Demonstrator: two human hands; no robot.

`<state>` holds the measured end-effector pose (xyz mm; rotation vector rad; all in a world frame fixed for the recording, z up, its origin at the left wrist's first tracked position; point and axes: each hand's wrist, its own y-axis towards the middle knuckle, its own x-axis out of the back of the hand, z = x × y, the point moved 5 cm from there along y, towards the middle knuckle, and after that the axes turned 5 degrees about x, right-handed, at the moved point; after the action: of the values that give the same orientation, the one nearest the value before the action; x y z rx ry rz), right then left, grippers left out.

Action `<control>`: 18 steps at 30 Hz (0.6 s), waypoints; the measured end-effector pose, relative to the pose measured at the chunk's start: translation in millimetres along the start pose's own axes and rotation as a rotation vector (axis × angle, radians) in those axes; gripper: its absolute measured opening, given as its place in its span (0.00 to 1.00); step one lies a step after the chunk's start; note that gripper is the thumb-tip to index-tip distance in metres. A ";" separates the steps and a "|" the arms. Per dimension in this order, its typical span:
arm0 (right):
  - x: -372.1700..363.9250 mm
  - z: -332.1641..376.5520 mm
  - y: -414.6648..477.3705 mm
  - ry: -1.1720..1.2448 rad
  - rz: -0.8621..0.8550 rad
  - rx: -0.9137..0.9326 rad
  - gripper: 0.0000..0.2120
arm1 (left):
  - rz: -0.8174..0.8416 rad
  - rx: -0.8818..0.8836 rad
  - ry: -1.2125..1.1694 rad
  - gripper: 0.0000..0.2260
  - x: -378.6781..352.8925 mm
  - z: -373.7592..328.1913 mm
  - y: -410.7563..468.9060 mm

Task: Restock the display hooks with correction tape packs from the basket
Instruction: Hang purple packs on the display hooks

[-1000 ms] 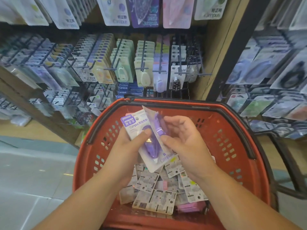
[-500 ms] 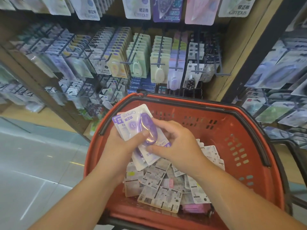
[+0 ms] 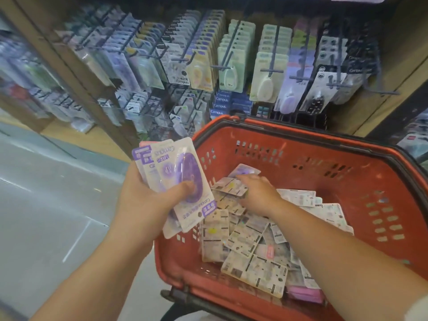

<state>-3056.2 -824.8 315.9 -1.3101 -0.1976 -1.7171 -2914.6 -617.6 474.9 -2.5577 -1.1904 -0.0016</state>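
My left hand grips a fanned stack of purple correction tape packs at the left rim of the red basket. Its thumb presses on the front pack. My right hand reaches down into the basket and its fingers lie on the loose packs piled there, most of them back side up. A purple pack lies just beyond its fingertips. Whether the fingers have hold of a pack is hidden. The display hooks with hanging packs stand behind the basket.
Rows of hooks with pastel packs fill the wooden shelf unit ahead. Blue Campus boxes sit under them. An empty hook juts out at the right. A second rack stands at far right. Grey floor spreads to the left.
My right hand has let go of the purple pack and dropped into the basket. My left hand has moved left and up with the stack, which holds that pack too.
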 end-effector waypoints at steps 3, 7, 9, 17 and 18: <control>2.9 7.3 10.3 -0.153 -0.038 0.006 0.23 | -0.008 0.021 0.006 0.30 6.9 0.6 -3.1; 22.3 7.7 13.5 -0.024 -0.172 0.032 0.10 | 0.009 0.028 -0.016 0.31 8.9 -0.6 -4.1; 39.4 9.8 3.4 0.121 -0.275 0.110 0.07 | 0.027 0.032 -0.025 0.32 7.1 -1.2 -4.2; 114.3 8.1 -94.7 0.953 -0.471 0.139 0.07 | 0.103 0.037 0.005 0.32 -24.7 4.9 1.9; 120.7 9.2 -107.4 1.034 -0.499 0.142 0.06 | 0.124 0.027 0.008 0.30 -33.3 5.7 2.0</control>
<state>-3128.6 -828.7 460.5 -0.1451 -0.0313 -2.5248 -2935.6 -642.0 464.5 -2.6007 -1.0194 0.0320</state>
